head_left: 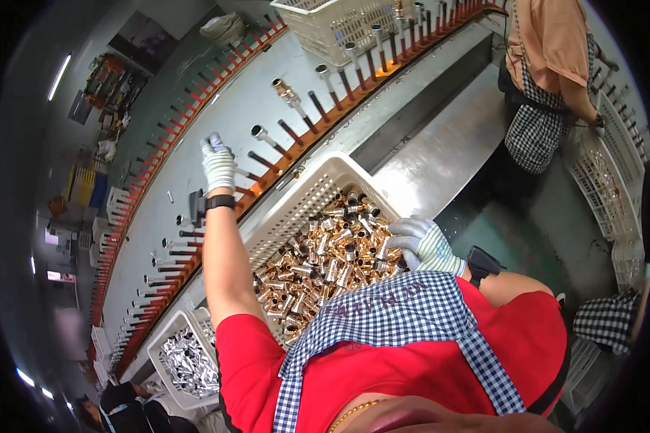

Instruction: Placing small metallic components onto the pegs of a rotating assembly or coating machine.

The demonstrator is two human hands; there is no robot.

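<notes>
gloved left hand [219, 164] beside the red-brown pegs [264, 162], grip unclear | gloved right hand [430, 247] at the basket's right, hold unclear | gold-and-silver metal tubes [331, 271] heaped in white perforated basket [289, 207]; likely light, stiff, slick, best pinched mid-barrel

The small parts [350, 238] are glossy, smooth, gold-toned metal; the basket [303, 189] around them is pale, matt, perforated plastic; the silvery pieces [189, 364] farther left are shiny metal. The left glove [218, 164] and right glove [427, 245] are matt, ribbed knit cloth; the wearer's checked apron [393, 310] is matt woven cloth; the bench sheet [440, 162] beyond is smooth metal with a soft sheen.
</notes>
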